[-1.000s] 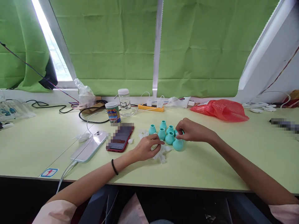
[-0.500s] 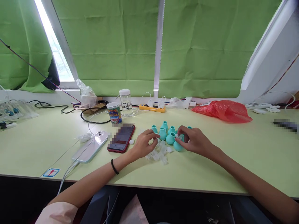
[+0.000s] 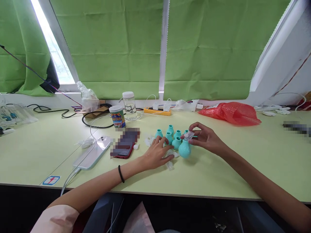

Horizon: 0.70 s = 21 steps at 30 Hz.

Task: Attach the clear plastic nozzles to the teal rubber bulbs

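Observation:
Between the thumb and fingers of my right hand (image 3: 206, 139) is a small clear plastic piece (image 3: 188, 135), at the mouth of the nearest teal bulb-shaped piece (image 3: 185, 150). Several more teal bulbs (image 3: 176, 143) stand close behind it, their open necks upward. My left hand (image 3: 157, 152) reaches over a loose pile of translucent plastic pieces (image 3: 170, 165) with its fingers apart, partly covering them. One small white piece (image 3: 136, 147) lies to the left of that hand.
Left of the hands lie a red-edged phone (image 3: 124, 152) and a pale phone (image 3: 92, 152) with a cable. Behind them stand a patterned tub (image 3: 118, 118) and a clear jar (image 3: 130, 108). Farther back are an orange power strip (image 3: 157, 112) and a red plastic bag (image 3: 230, 114).
My left hand has spread its fingers and shifted slightly right and down over the pile. My right hand has moved slightly right, with the clear piece now showing above the nearest bulb.

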Available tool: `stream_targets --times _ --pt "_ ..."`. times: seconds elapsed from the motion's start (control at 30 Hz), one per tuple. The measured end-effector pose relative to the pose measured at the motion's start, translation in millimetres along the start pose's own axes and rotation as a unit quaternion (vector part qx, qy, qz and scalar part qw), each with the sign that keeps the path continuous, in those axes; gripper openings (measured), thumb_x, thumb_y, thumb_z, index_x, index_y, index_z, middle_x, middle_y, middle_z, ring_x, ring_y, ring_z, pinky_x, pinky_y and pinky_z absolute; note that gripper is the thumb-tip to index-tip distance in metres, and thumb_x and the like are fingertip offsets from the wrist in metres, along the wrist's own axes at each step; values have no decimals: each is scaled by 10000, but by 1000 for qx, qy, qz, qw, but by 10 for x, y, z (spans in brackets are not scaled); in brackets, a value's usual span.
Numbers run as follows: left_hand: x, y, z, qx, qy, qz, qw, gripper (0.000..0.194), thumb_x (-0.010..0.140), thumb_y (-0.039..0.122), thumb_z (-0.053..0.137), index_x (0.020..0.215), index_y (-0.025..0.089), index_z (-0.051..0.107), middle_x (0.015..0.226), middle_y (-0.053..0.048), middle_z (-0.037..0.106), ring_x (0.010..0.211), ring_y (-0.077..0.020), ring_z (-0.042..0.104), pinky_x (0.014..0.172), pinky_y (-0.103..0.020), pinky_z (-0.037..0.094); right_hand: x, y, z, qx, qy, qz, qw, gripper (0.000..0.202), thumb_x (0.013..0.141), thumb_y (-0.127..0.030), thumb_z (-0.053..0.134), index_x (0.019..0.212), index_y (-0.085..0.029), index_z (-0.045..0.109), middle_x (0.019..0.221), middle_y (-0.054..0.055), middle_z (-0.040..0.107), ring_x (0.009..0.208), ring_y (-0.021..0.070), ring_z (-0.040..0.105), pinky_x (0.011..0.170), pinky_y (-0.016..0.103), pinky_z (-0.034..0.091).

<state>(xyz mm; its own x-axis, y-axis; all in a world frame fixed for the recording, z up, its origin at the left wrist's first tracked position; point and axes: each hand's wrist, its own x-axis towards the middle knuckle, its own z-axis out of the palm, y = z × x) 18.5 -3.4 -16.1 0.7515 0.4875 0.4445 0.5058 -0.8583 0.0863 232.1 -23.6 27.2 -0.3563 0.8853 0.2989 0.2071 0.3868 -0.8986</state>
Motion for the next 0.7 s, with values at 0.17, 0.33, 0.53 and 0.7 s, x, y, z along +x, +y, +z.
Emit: stream_targets --times 0.17,0.33,0.53,0.7 --pt "81 76 -17 -33 15 -27 999 269 749 299 435 965 171 530 880 -75 473 842 -202 397 763 -371 358 -5 -1 -6 41 -32 18 998 368 625 -352 626 860 -195 389 924 105 618 897 227 561 748 381 455" --pt "120 206 -94 -147 52 -72 985 430 671 333 531 1056 165 437 951 -58 528 884 -209 434 751 -337 381 -19 46 116 78 24 -20 996 338 613 -330 642 790 -201 384 863 78 640 865 216 576 721 374 476" --pt "85 214 -107 -258 87 -131 953 365 709 318 508 1048 204 431 932 -17 569 744 -134 525 661 -249 408 -65 149 302 18 126 -59 990 329 519 -328 703 678 -188 451 755 55 644 691 202 613 634 353 525" --pt "57 167 -154 -237 121 -136 954 334 660 335 558 942 162 511 766 -5 592 601 -103 504 569 -214 402 -91 182 322 -40 144 -90 985 238 530 -270 701 716 -173 587 683 42 633 566 170 598 542 320 540"
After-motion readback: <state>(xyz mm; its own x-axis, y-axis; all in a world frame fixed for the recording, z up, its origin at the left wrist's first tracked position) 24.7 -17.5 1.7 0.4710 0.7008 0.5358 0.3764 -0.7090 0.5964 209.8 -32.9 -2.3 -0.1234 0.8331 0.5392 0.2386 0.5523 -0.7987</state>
